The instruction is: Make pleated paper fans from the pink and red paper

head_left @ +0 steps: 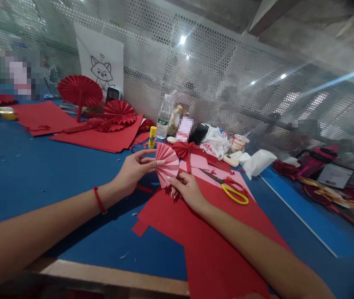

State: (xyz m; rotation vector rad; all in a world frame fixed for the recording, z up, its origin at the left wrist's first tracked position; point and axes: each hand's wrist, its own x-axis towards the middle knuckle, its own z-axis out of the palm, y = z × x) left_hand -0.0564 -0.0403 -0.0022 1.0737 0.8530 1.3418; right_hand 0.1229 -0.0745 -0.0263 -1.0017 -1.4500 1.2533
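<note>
Pinching the pink fan, left hand higher, right hand lower.

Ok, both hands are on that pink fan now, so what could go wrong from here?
The pleats of the pink fan might crease or tear if the left hand and right hand pull unevenly. The upright glue stick, just beyond the left fingers, could get knocked over. The scissors lying near the right hand could perhaps be bumped.
</note>
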